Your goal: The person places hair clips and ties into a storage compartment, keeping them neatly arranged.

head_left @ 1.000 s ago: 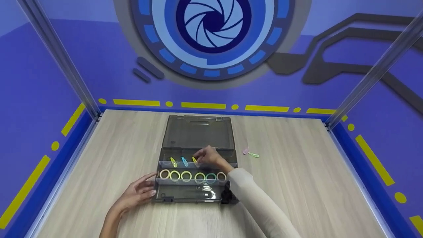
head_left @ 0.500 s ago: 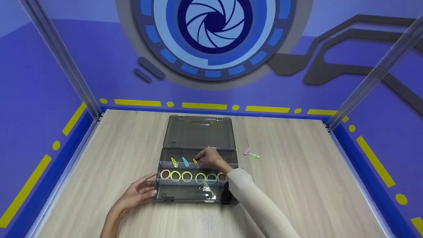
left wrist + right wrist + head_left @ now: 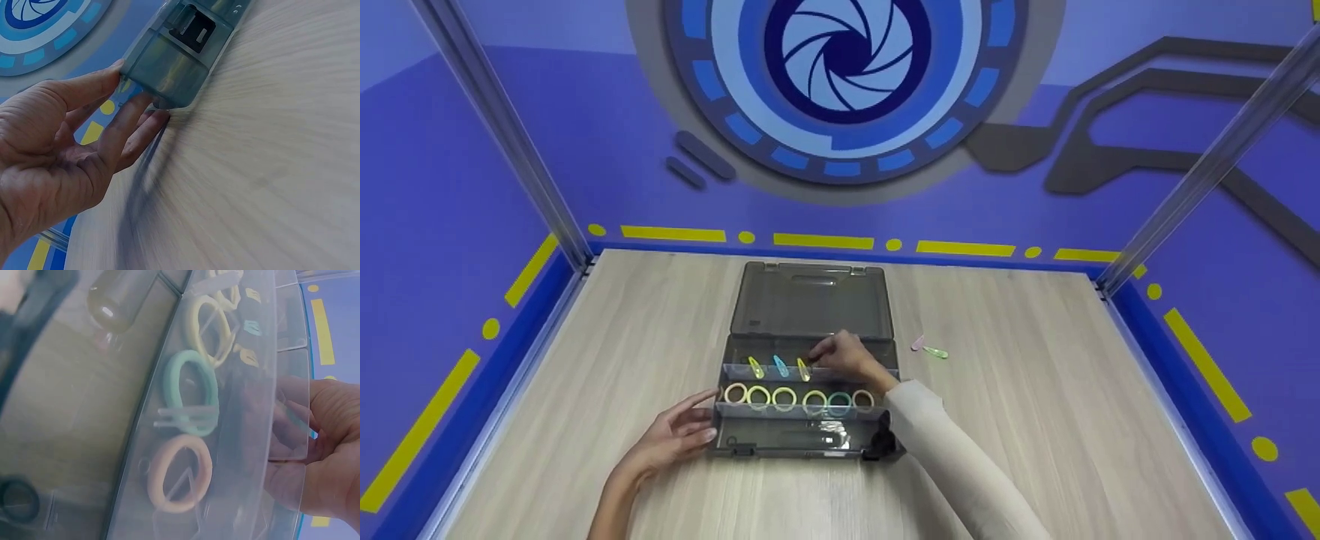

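A smoky clear case (image 3: 795,442) lies open on the table, its lid folded back. Three snap hair clips lean on the rear divider: a yellow-green clip (image 3: 756,367), a blue clip (image 3: 781,366) and a yellow clip (image 3: 803,369). My right hand (image 3: 844,354) is over the rear compartment, just right of the yellow clip, fingers loosely bent with nothing visible between them. My left hand (image 3: 671,439) touches the case's left end with extended fingers, also seen at the case's corner (image 3: 169,73) in the left wrist view. Several hair ties, including a green one (image 3: 191,392), line the middle compartment.
A pink hair clip (image 3: 917,343) and a green hair clip (image 3: 936,352) lie on the wooden table (image 3: 1020,375) to the right of the case. Blue printed walls (image 3: 840,210) enclose the table at the back and sides.
My right hand has let go of the yellow clip and moved slightly right, leaving the clip leaning on the divider. The left hand stays at the case's left end.
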A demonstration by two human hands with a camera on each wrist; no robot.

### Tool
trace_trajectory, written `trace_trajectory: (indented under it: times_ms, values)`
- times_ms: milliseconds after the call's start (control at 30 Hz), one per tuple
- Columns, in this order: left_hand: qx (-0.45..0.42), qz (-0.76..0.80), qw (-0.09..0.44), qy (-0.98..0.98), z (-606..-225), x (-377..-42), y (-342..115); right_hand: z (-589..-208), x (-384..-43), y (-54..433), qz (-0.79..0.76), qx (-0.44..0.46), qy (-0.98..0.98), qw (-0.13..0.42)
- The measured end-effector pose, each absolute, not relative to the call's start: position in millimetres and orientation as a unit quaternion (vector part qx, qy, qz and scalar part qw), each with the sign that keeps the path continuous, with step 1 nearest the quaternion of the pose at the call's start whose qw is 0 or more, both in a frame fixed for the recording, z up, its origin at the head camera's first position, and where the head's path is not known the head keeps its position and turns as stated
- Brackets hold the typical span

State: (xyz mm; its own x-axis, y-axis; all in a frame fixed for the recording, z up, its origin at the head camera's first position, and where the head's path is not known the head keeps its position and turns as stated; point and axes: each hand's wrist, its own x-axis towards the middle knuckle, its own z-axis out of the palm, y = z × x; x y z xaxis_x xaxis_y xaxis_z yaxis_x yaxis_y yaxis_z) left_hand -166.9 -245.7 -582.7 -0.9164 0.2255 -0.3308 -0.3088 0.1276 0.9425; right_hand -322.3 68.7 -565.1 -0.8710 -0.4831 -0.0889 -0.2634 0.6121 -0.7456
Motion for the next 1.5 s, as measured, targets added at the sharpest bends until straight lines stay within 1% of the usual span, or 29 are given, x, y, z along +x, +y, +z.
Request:
trace_trajectory:
  times_ms: [200, 400, 500, 767, 1067, 1233, 1500]
  values:
    - [-0.029, 0.655, 0.195, 0.730, -583.0, -168.1, -244.9, -560.6, -324.0, 83.0, -0.400, -0.247, 0.873, 0.131]
    - [-0.028, 0.657, 0.199, 0.727, -584.1, -167.0, -244.1, -558.7, -323.2, 96.3, -0.429, -0.277, 0.849, 0.138]
    - [-0.027, 0.660, 0.196, 0.725, -584.1, -167.3, -243.8, -554.5, -323.2, 101.7, -0.435, -0.283, 0.845, 0.133]
    - [-0.017, 0.667, 0.191, 0.720, -583.9, -169.8, -247.9, -541.2, -320.0, 112.2, -0.450, -0.266, 0.842, 0.131]
    - [-0.026, 0.660, 0.196, 0.725, -585.7, -166.5, -244.9, -544.6, -311.1, 139.6, -0.500, -0.252, 0.817, 0.134]
    - [-0.037, 0.654, 0.194, 0.730, -586.9, -165.8, -244.2, -543.0, -307.6, 157.0, -0.492, -0.229, 0.828, 0.142]
    - [-0.034, 0.662, 0.198, 0.722, -586.8, -166.6, -245.1, -540.6, -308.2, 187.5, -0.491, -0.205, 0.838, 0.118]
